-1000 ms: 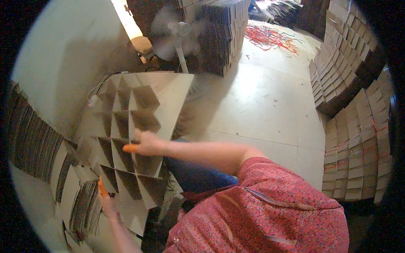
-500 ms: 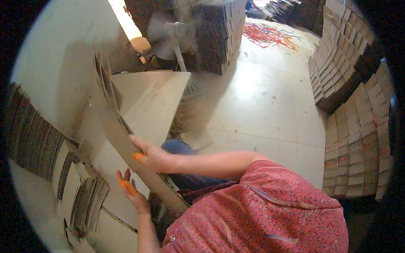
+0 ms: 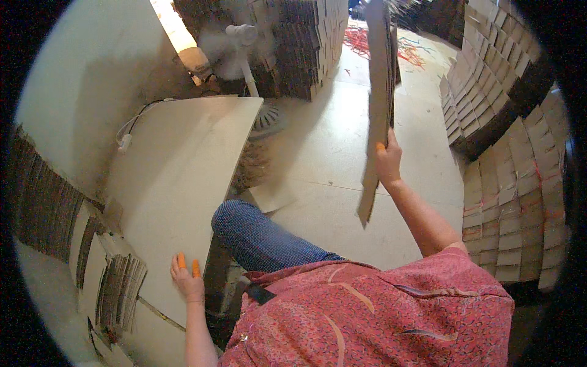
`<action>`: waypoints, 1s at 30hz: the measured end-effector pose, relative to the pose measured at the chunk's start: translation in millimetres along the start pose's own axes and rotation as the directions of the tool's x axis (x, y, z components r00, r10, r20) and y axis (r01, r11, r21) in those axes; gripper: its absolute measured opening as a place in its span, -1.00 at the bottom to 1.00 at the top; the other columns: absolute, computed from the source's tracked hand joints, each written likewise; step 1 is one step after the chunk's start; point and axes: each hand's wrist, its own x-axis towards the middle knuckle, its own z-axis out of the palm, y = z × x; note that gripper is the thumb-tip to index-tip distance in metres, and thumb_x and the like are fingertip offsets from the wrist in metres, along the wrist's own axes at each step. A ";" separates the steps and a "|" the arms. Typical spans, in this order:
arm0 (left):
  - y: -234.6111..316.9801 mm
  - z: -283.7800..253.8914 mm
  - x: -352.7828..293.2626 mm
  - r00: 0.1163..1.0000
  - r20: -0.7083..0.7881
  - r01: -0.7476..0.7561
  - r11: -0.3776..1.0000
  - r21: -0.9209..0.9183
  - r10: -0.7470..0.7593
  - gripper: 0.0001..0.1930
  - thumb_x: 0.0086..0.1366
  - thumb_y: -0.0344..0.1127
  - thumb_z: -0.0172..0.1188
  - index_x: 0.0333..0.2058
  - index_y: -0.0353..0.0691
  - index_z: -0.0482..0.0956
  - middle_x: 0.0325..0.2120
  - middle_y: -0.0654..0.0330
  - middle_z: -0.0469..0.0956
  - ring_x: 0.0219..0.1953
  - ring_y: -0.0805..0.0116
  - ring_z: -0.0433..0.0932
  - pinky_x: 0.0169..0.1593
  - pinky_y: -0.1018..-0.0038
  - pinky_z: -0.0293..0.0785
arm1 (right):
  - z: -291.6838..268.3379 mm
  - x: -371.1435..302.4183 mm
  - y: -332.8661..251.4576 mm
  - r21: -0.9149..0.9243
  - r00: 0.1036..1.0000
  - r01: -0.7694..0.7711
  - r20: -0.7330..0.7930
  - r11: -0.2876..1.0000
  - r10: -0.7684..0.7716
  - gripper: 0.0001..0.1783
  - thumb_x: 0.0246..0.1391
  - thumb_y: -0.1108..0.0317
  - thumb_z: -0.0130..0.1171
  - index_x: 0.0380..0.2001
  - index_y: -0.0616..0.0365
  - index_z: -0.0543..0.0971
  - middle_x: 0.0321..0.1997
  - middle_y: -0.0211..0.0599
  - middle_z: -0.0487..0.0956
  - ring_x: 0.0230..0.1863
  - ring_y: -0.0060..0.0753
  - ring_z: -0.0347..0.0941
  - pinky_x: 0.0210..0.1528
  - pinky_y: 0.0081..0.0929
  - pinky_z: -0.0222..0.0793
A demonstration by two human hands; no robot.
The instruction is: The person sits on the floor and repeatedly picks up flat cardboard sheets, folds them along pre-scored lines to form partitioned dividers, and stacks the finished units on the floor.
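Observation:
My right hand (image 3: 390, 162), an orange finger cover on one finger, is closed round a thin bundle of long flat cardboard sheets (image 3: 379, 85). The bundle is held out to the right above the floor, seen nearly edge-on, its lower end pointing toward me. My left hand (image 3: 188, 284), with orange covers on two fingers, is at the pale tabletop (image 3: 177, 165) near its right edge. Its visible fingers are apart and it holds nothing; whether the palm touches the surface I cannot tell. Left of it stands a small stack of cardboard pieces (image 3: 121, 290).
A longer row of cardboard pieces (image 3: 43, 189) lines the wall at the left. A white fan (image 3: 243, 37) stands beyond the table, near a tall cardboard stack (image 3: 306, 55). More stacks (image 3: 513, 202) line the right side. Red and blue strips (image 3: 411, 52) litter the far floor (image 3: 306, 147).
My right hand has swung the cardboard bundle from over the table out to the right above the floor. My left hand has lowered slightly toward the tabletop.

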 end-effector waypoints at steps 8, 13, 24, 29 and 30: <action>4.6 -0.1 6.1 1.000 0.015 0.001 0.999 -0.041 0.000 -0.51 0.22 -0.19 0.07 0.06 -0.34 0.30 0.11 -0.07 0.22 0.14 -0.06 0.18 0.20 0.16 0.10 | 9.4 -107.3 241.5 -0.779 0.753 -0.335 0.117 0.531 0.647 -0.62 0.06 0.34 -0.11 -0.03 0.22 0.34 -0.14 0.13 0.49 -0.09 0.16 0.42 -0.10 0.03 0.33; -0.9 2.2 1.8 1.000 0.022 0.000 1.000 0.007 0.000 -0.51 0.23 -0.18 0.03 0.07 -0.35 0.28 0.11 -0.08 0.22 0.14 -0.06 0.17 0.20 0.16 0.08 | 62.6 -150.5 227.4 -0.967 0.568 -0.229 -0.040 0.111 0.822 -0.50 0.07 0.35 -0.04 0.11 0.10 0.24 0.02 -0.04 0.44 0.12 0.04 0.31 -0.01 0.27 0.20; -1.5 3.4 -2.0 0.998 -0.042 -0.046 0.999 0.006 0.046 -0.53 0.22 -0.23 0.05 0.05 -0.38 0.29 0.09 -0.11 0.23 0.13 -0.09 0.19 0.17 0.14 0.12 | 163.4 -160.7 146.4 -0.367 0.672 -0.016 0.685 0.930 0.282 -0.63 0.04 0.12 0.04 -0.46 0.28 0.56 -0.42 0.15 0.52 -0.32 0.11 0.48 -0.24 -0.12 0.37; 2.2 5.0 1.1 0.999 -0.026 -0.027 0.999 -0.022 0.026 -0.51 0.20 -0.20 0.07 0.03 -0.40 0.30 0.08 -0.12 0.23 0.12 -0.11 0.20 0.17 0.14 0.12 | 193.3 -126.9 -118.9 0.587 0.786 0.090 0.454 0.804 -0.420 -0.79 -0.01 0.37 0.14 -0.29 0.22 0.54 -0.32 -0.05 0.56 -0.32 -0.06 0.51 -0.31 -0.30 0.42; 3.8 4.1 4.6 1.000 -0.023 -0.013 0.998 -0.054 0.012 -0.50 0.20 -0.19 0.07 0.03 -0.41 0.30 0.08 -0.12 0.24 0.12 -0.12 0.20 0.17 0.14 0.12 | 198.4 -135.5 -148.6 0.645 0.730 0.106 0.466 0.757 -0.500 -0.81 -0.01 0.37 0.14 -0.31 0.21 0.54 -0.36 -0.05 0.56 -0.35 -0.04 0.50 -0.35 -0.28 0.41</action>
